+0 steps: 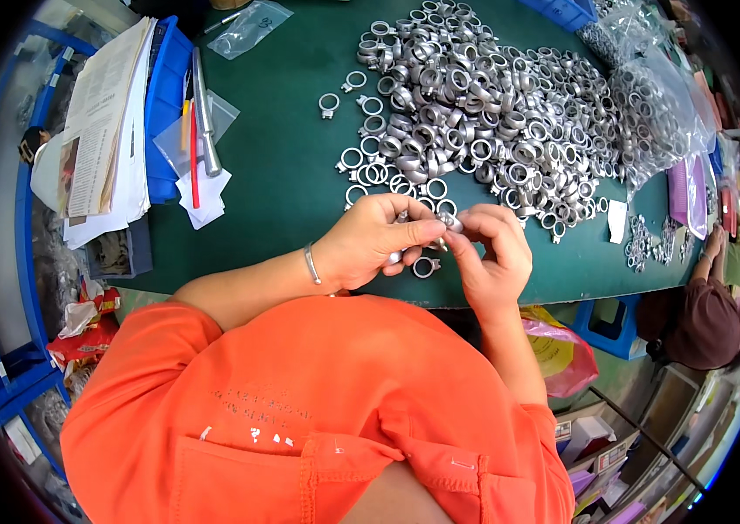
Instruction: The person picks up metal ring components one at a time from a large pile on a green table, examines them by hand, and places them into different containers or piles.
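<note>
Both my hands meet over the near edge of the green table (pixel 274 131). My left hand (pixel 376 237), with a bangle at its wrist, is closed around silver metal rings, partly hidden by its fingers. Between its thumb and the fingertips of my right hand (pixel 494 253) is a small silver metal ring (pixel 449 220), pinched from both sides. One loose ring clamp (pixel 425 267) lies on the table just below the hands. Beyond them spreads a large heap of silver ring clamps (pixel 475 105), each a round band with a small lug.
A blue bin (pixel 169 113) with papers stands at the left, beside a metal rod (pixel 206 122) and a red pen (pixel 194 157). Clear plastic bags (pixel 658 113) of parts lie at the right. Another person (pixel 702 319) sits at the far right near a blue stool (pixel 610 327).
</note>
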Tool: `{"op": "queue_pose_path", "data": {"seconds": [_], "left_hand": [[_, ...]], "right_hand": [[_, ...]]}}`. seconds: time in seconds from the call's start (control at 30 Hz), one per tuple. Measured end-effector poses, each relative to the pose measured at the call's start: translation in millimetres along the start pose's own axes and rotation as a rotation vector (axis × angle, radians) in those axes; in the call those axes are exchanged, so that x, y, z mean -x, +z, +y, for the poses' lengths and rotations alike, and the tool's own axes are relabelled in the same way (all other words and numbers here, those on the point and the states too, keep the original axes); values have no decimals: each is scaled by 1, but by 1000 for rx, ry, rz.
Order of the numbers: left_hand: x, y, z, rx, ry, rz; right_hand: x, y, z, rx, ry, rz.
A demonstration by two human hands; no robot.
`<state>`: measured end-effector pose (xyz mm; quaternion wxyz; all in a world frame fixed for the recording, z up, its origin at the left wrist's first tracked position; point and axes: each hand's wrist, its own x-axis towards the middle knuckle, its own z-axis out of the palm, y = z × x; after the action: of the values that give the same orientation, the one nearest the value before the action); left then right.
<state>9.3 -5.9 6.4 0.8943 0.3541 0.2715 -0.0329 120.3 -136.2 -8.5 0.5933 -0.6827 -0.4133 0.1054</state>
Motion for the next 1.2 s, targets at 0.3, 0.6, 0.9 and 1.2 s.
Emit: {"op": "queue_pose_path", "data": {"seconds": [0.3, 0.6, 0.9, 1.2], "left_hand": [[3, -2, -1, -129, 144, -92], [-1, -3, -4, -431, 410, -38], [0, -16, -2, 162, 12, -50], [1, -16, -1, 66, 12, -6]], "right_hand": [[0, -2, -6, 228, -381, -31], [10, -7, -7, -176, -96, 27], [2, -9, 4, 291, 40, -192], [12, -6, 15, 350, 77, -320]]}}
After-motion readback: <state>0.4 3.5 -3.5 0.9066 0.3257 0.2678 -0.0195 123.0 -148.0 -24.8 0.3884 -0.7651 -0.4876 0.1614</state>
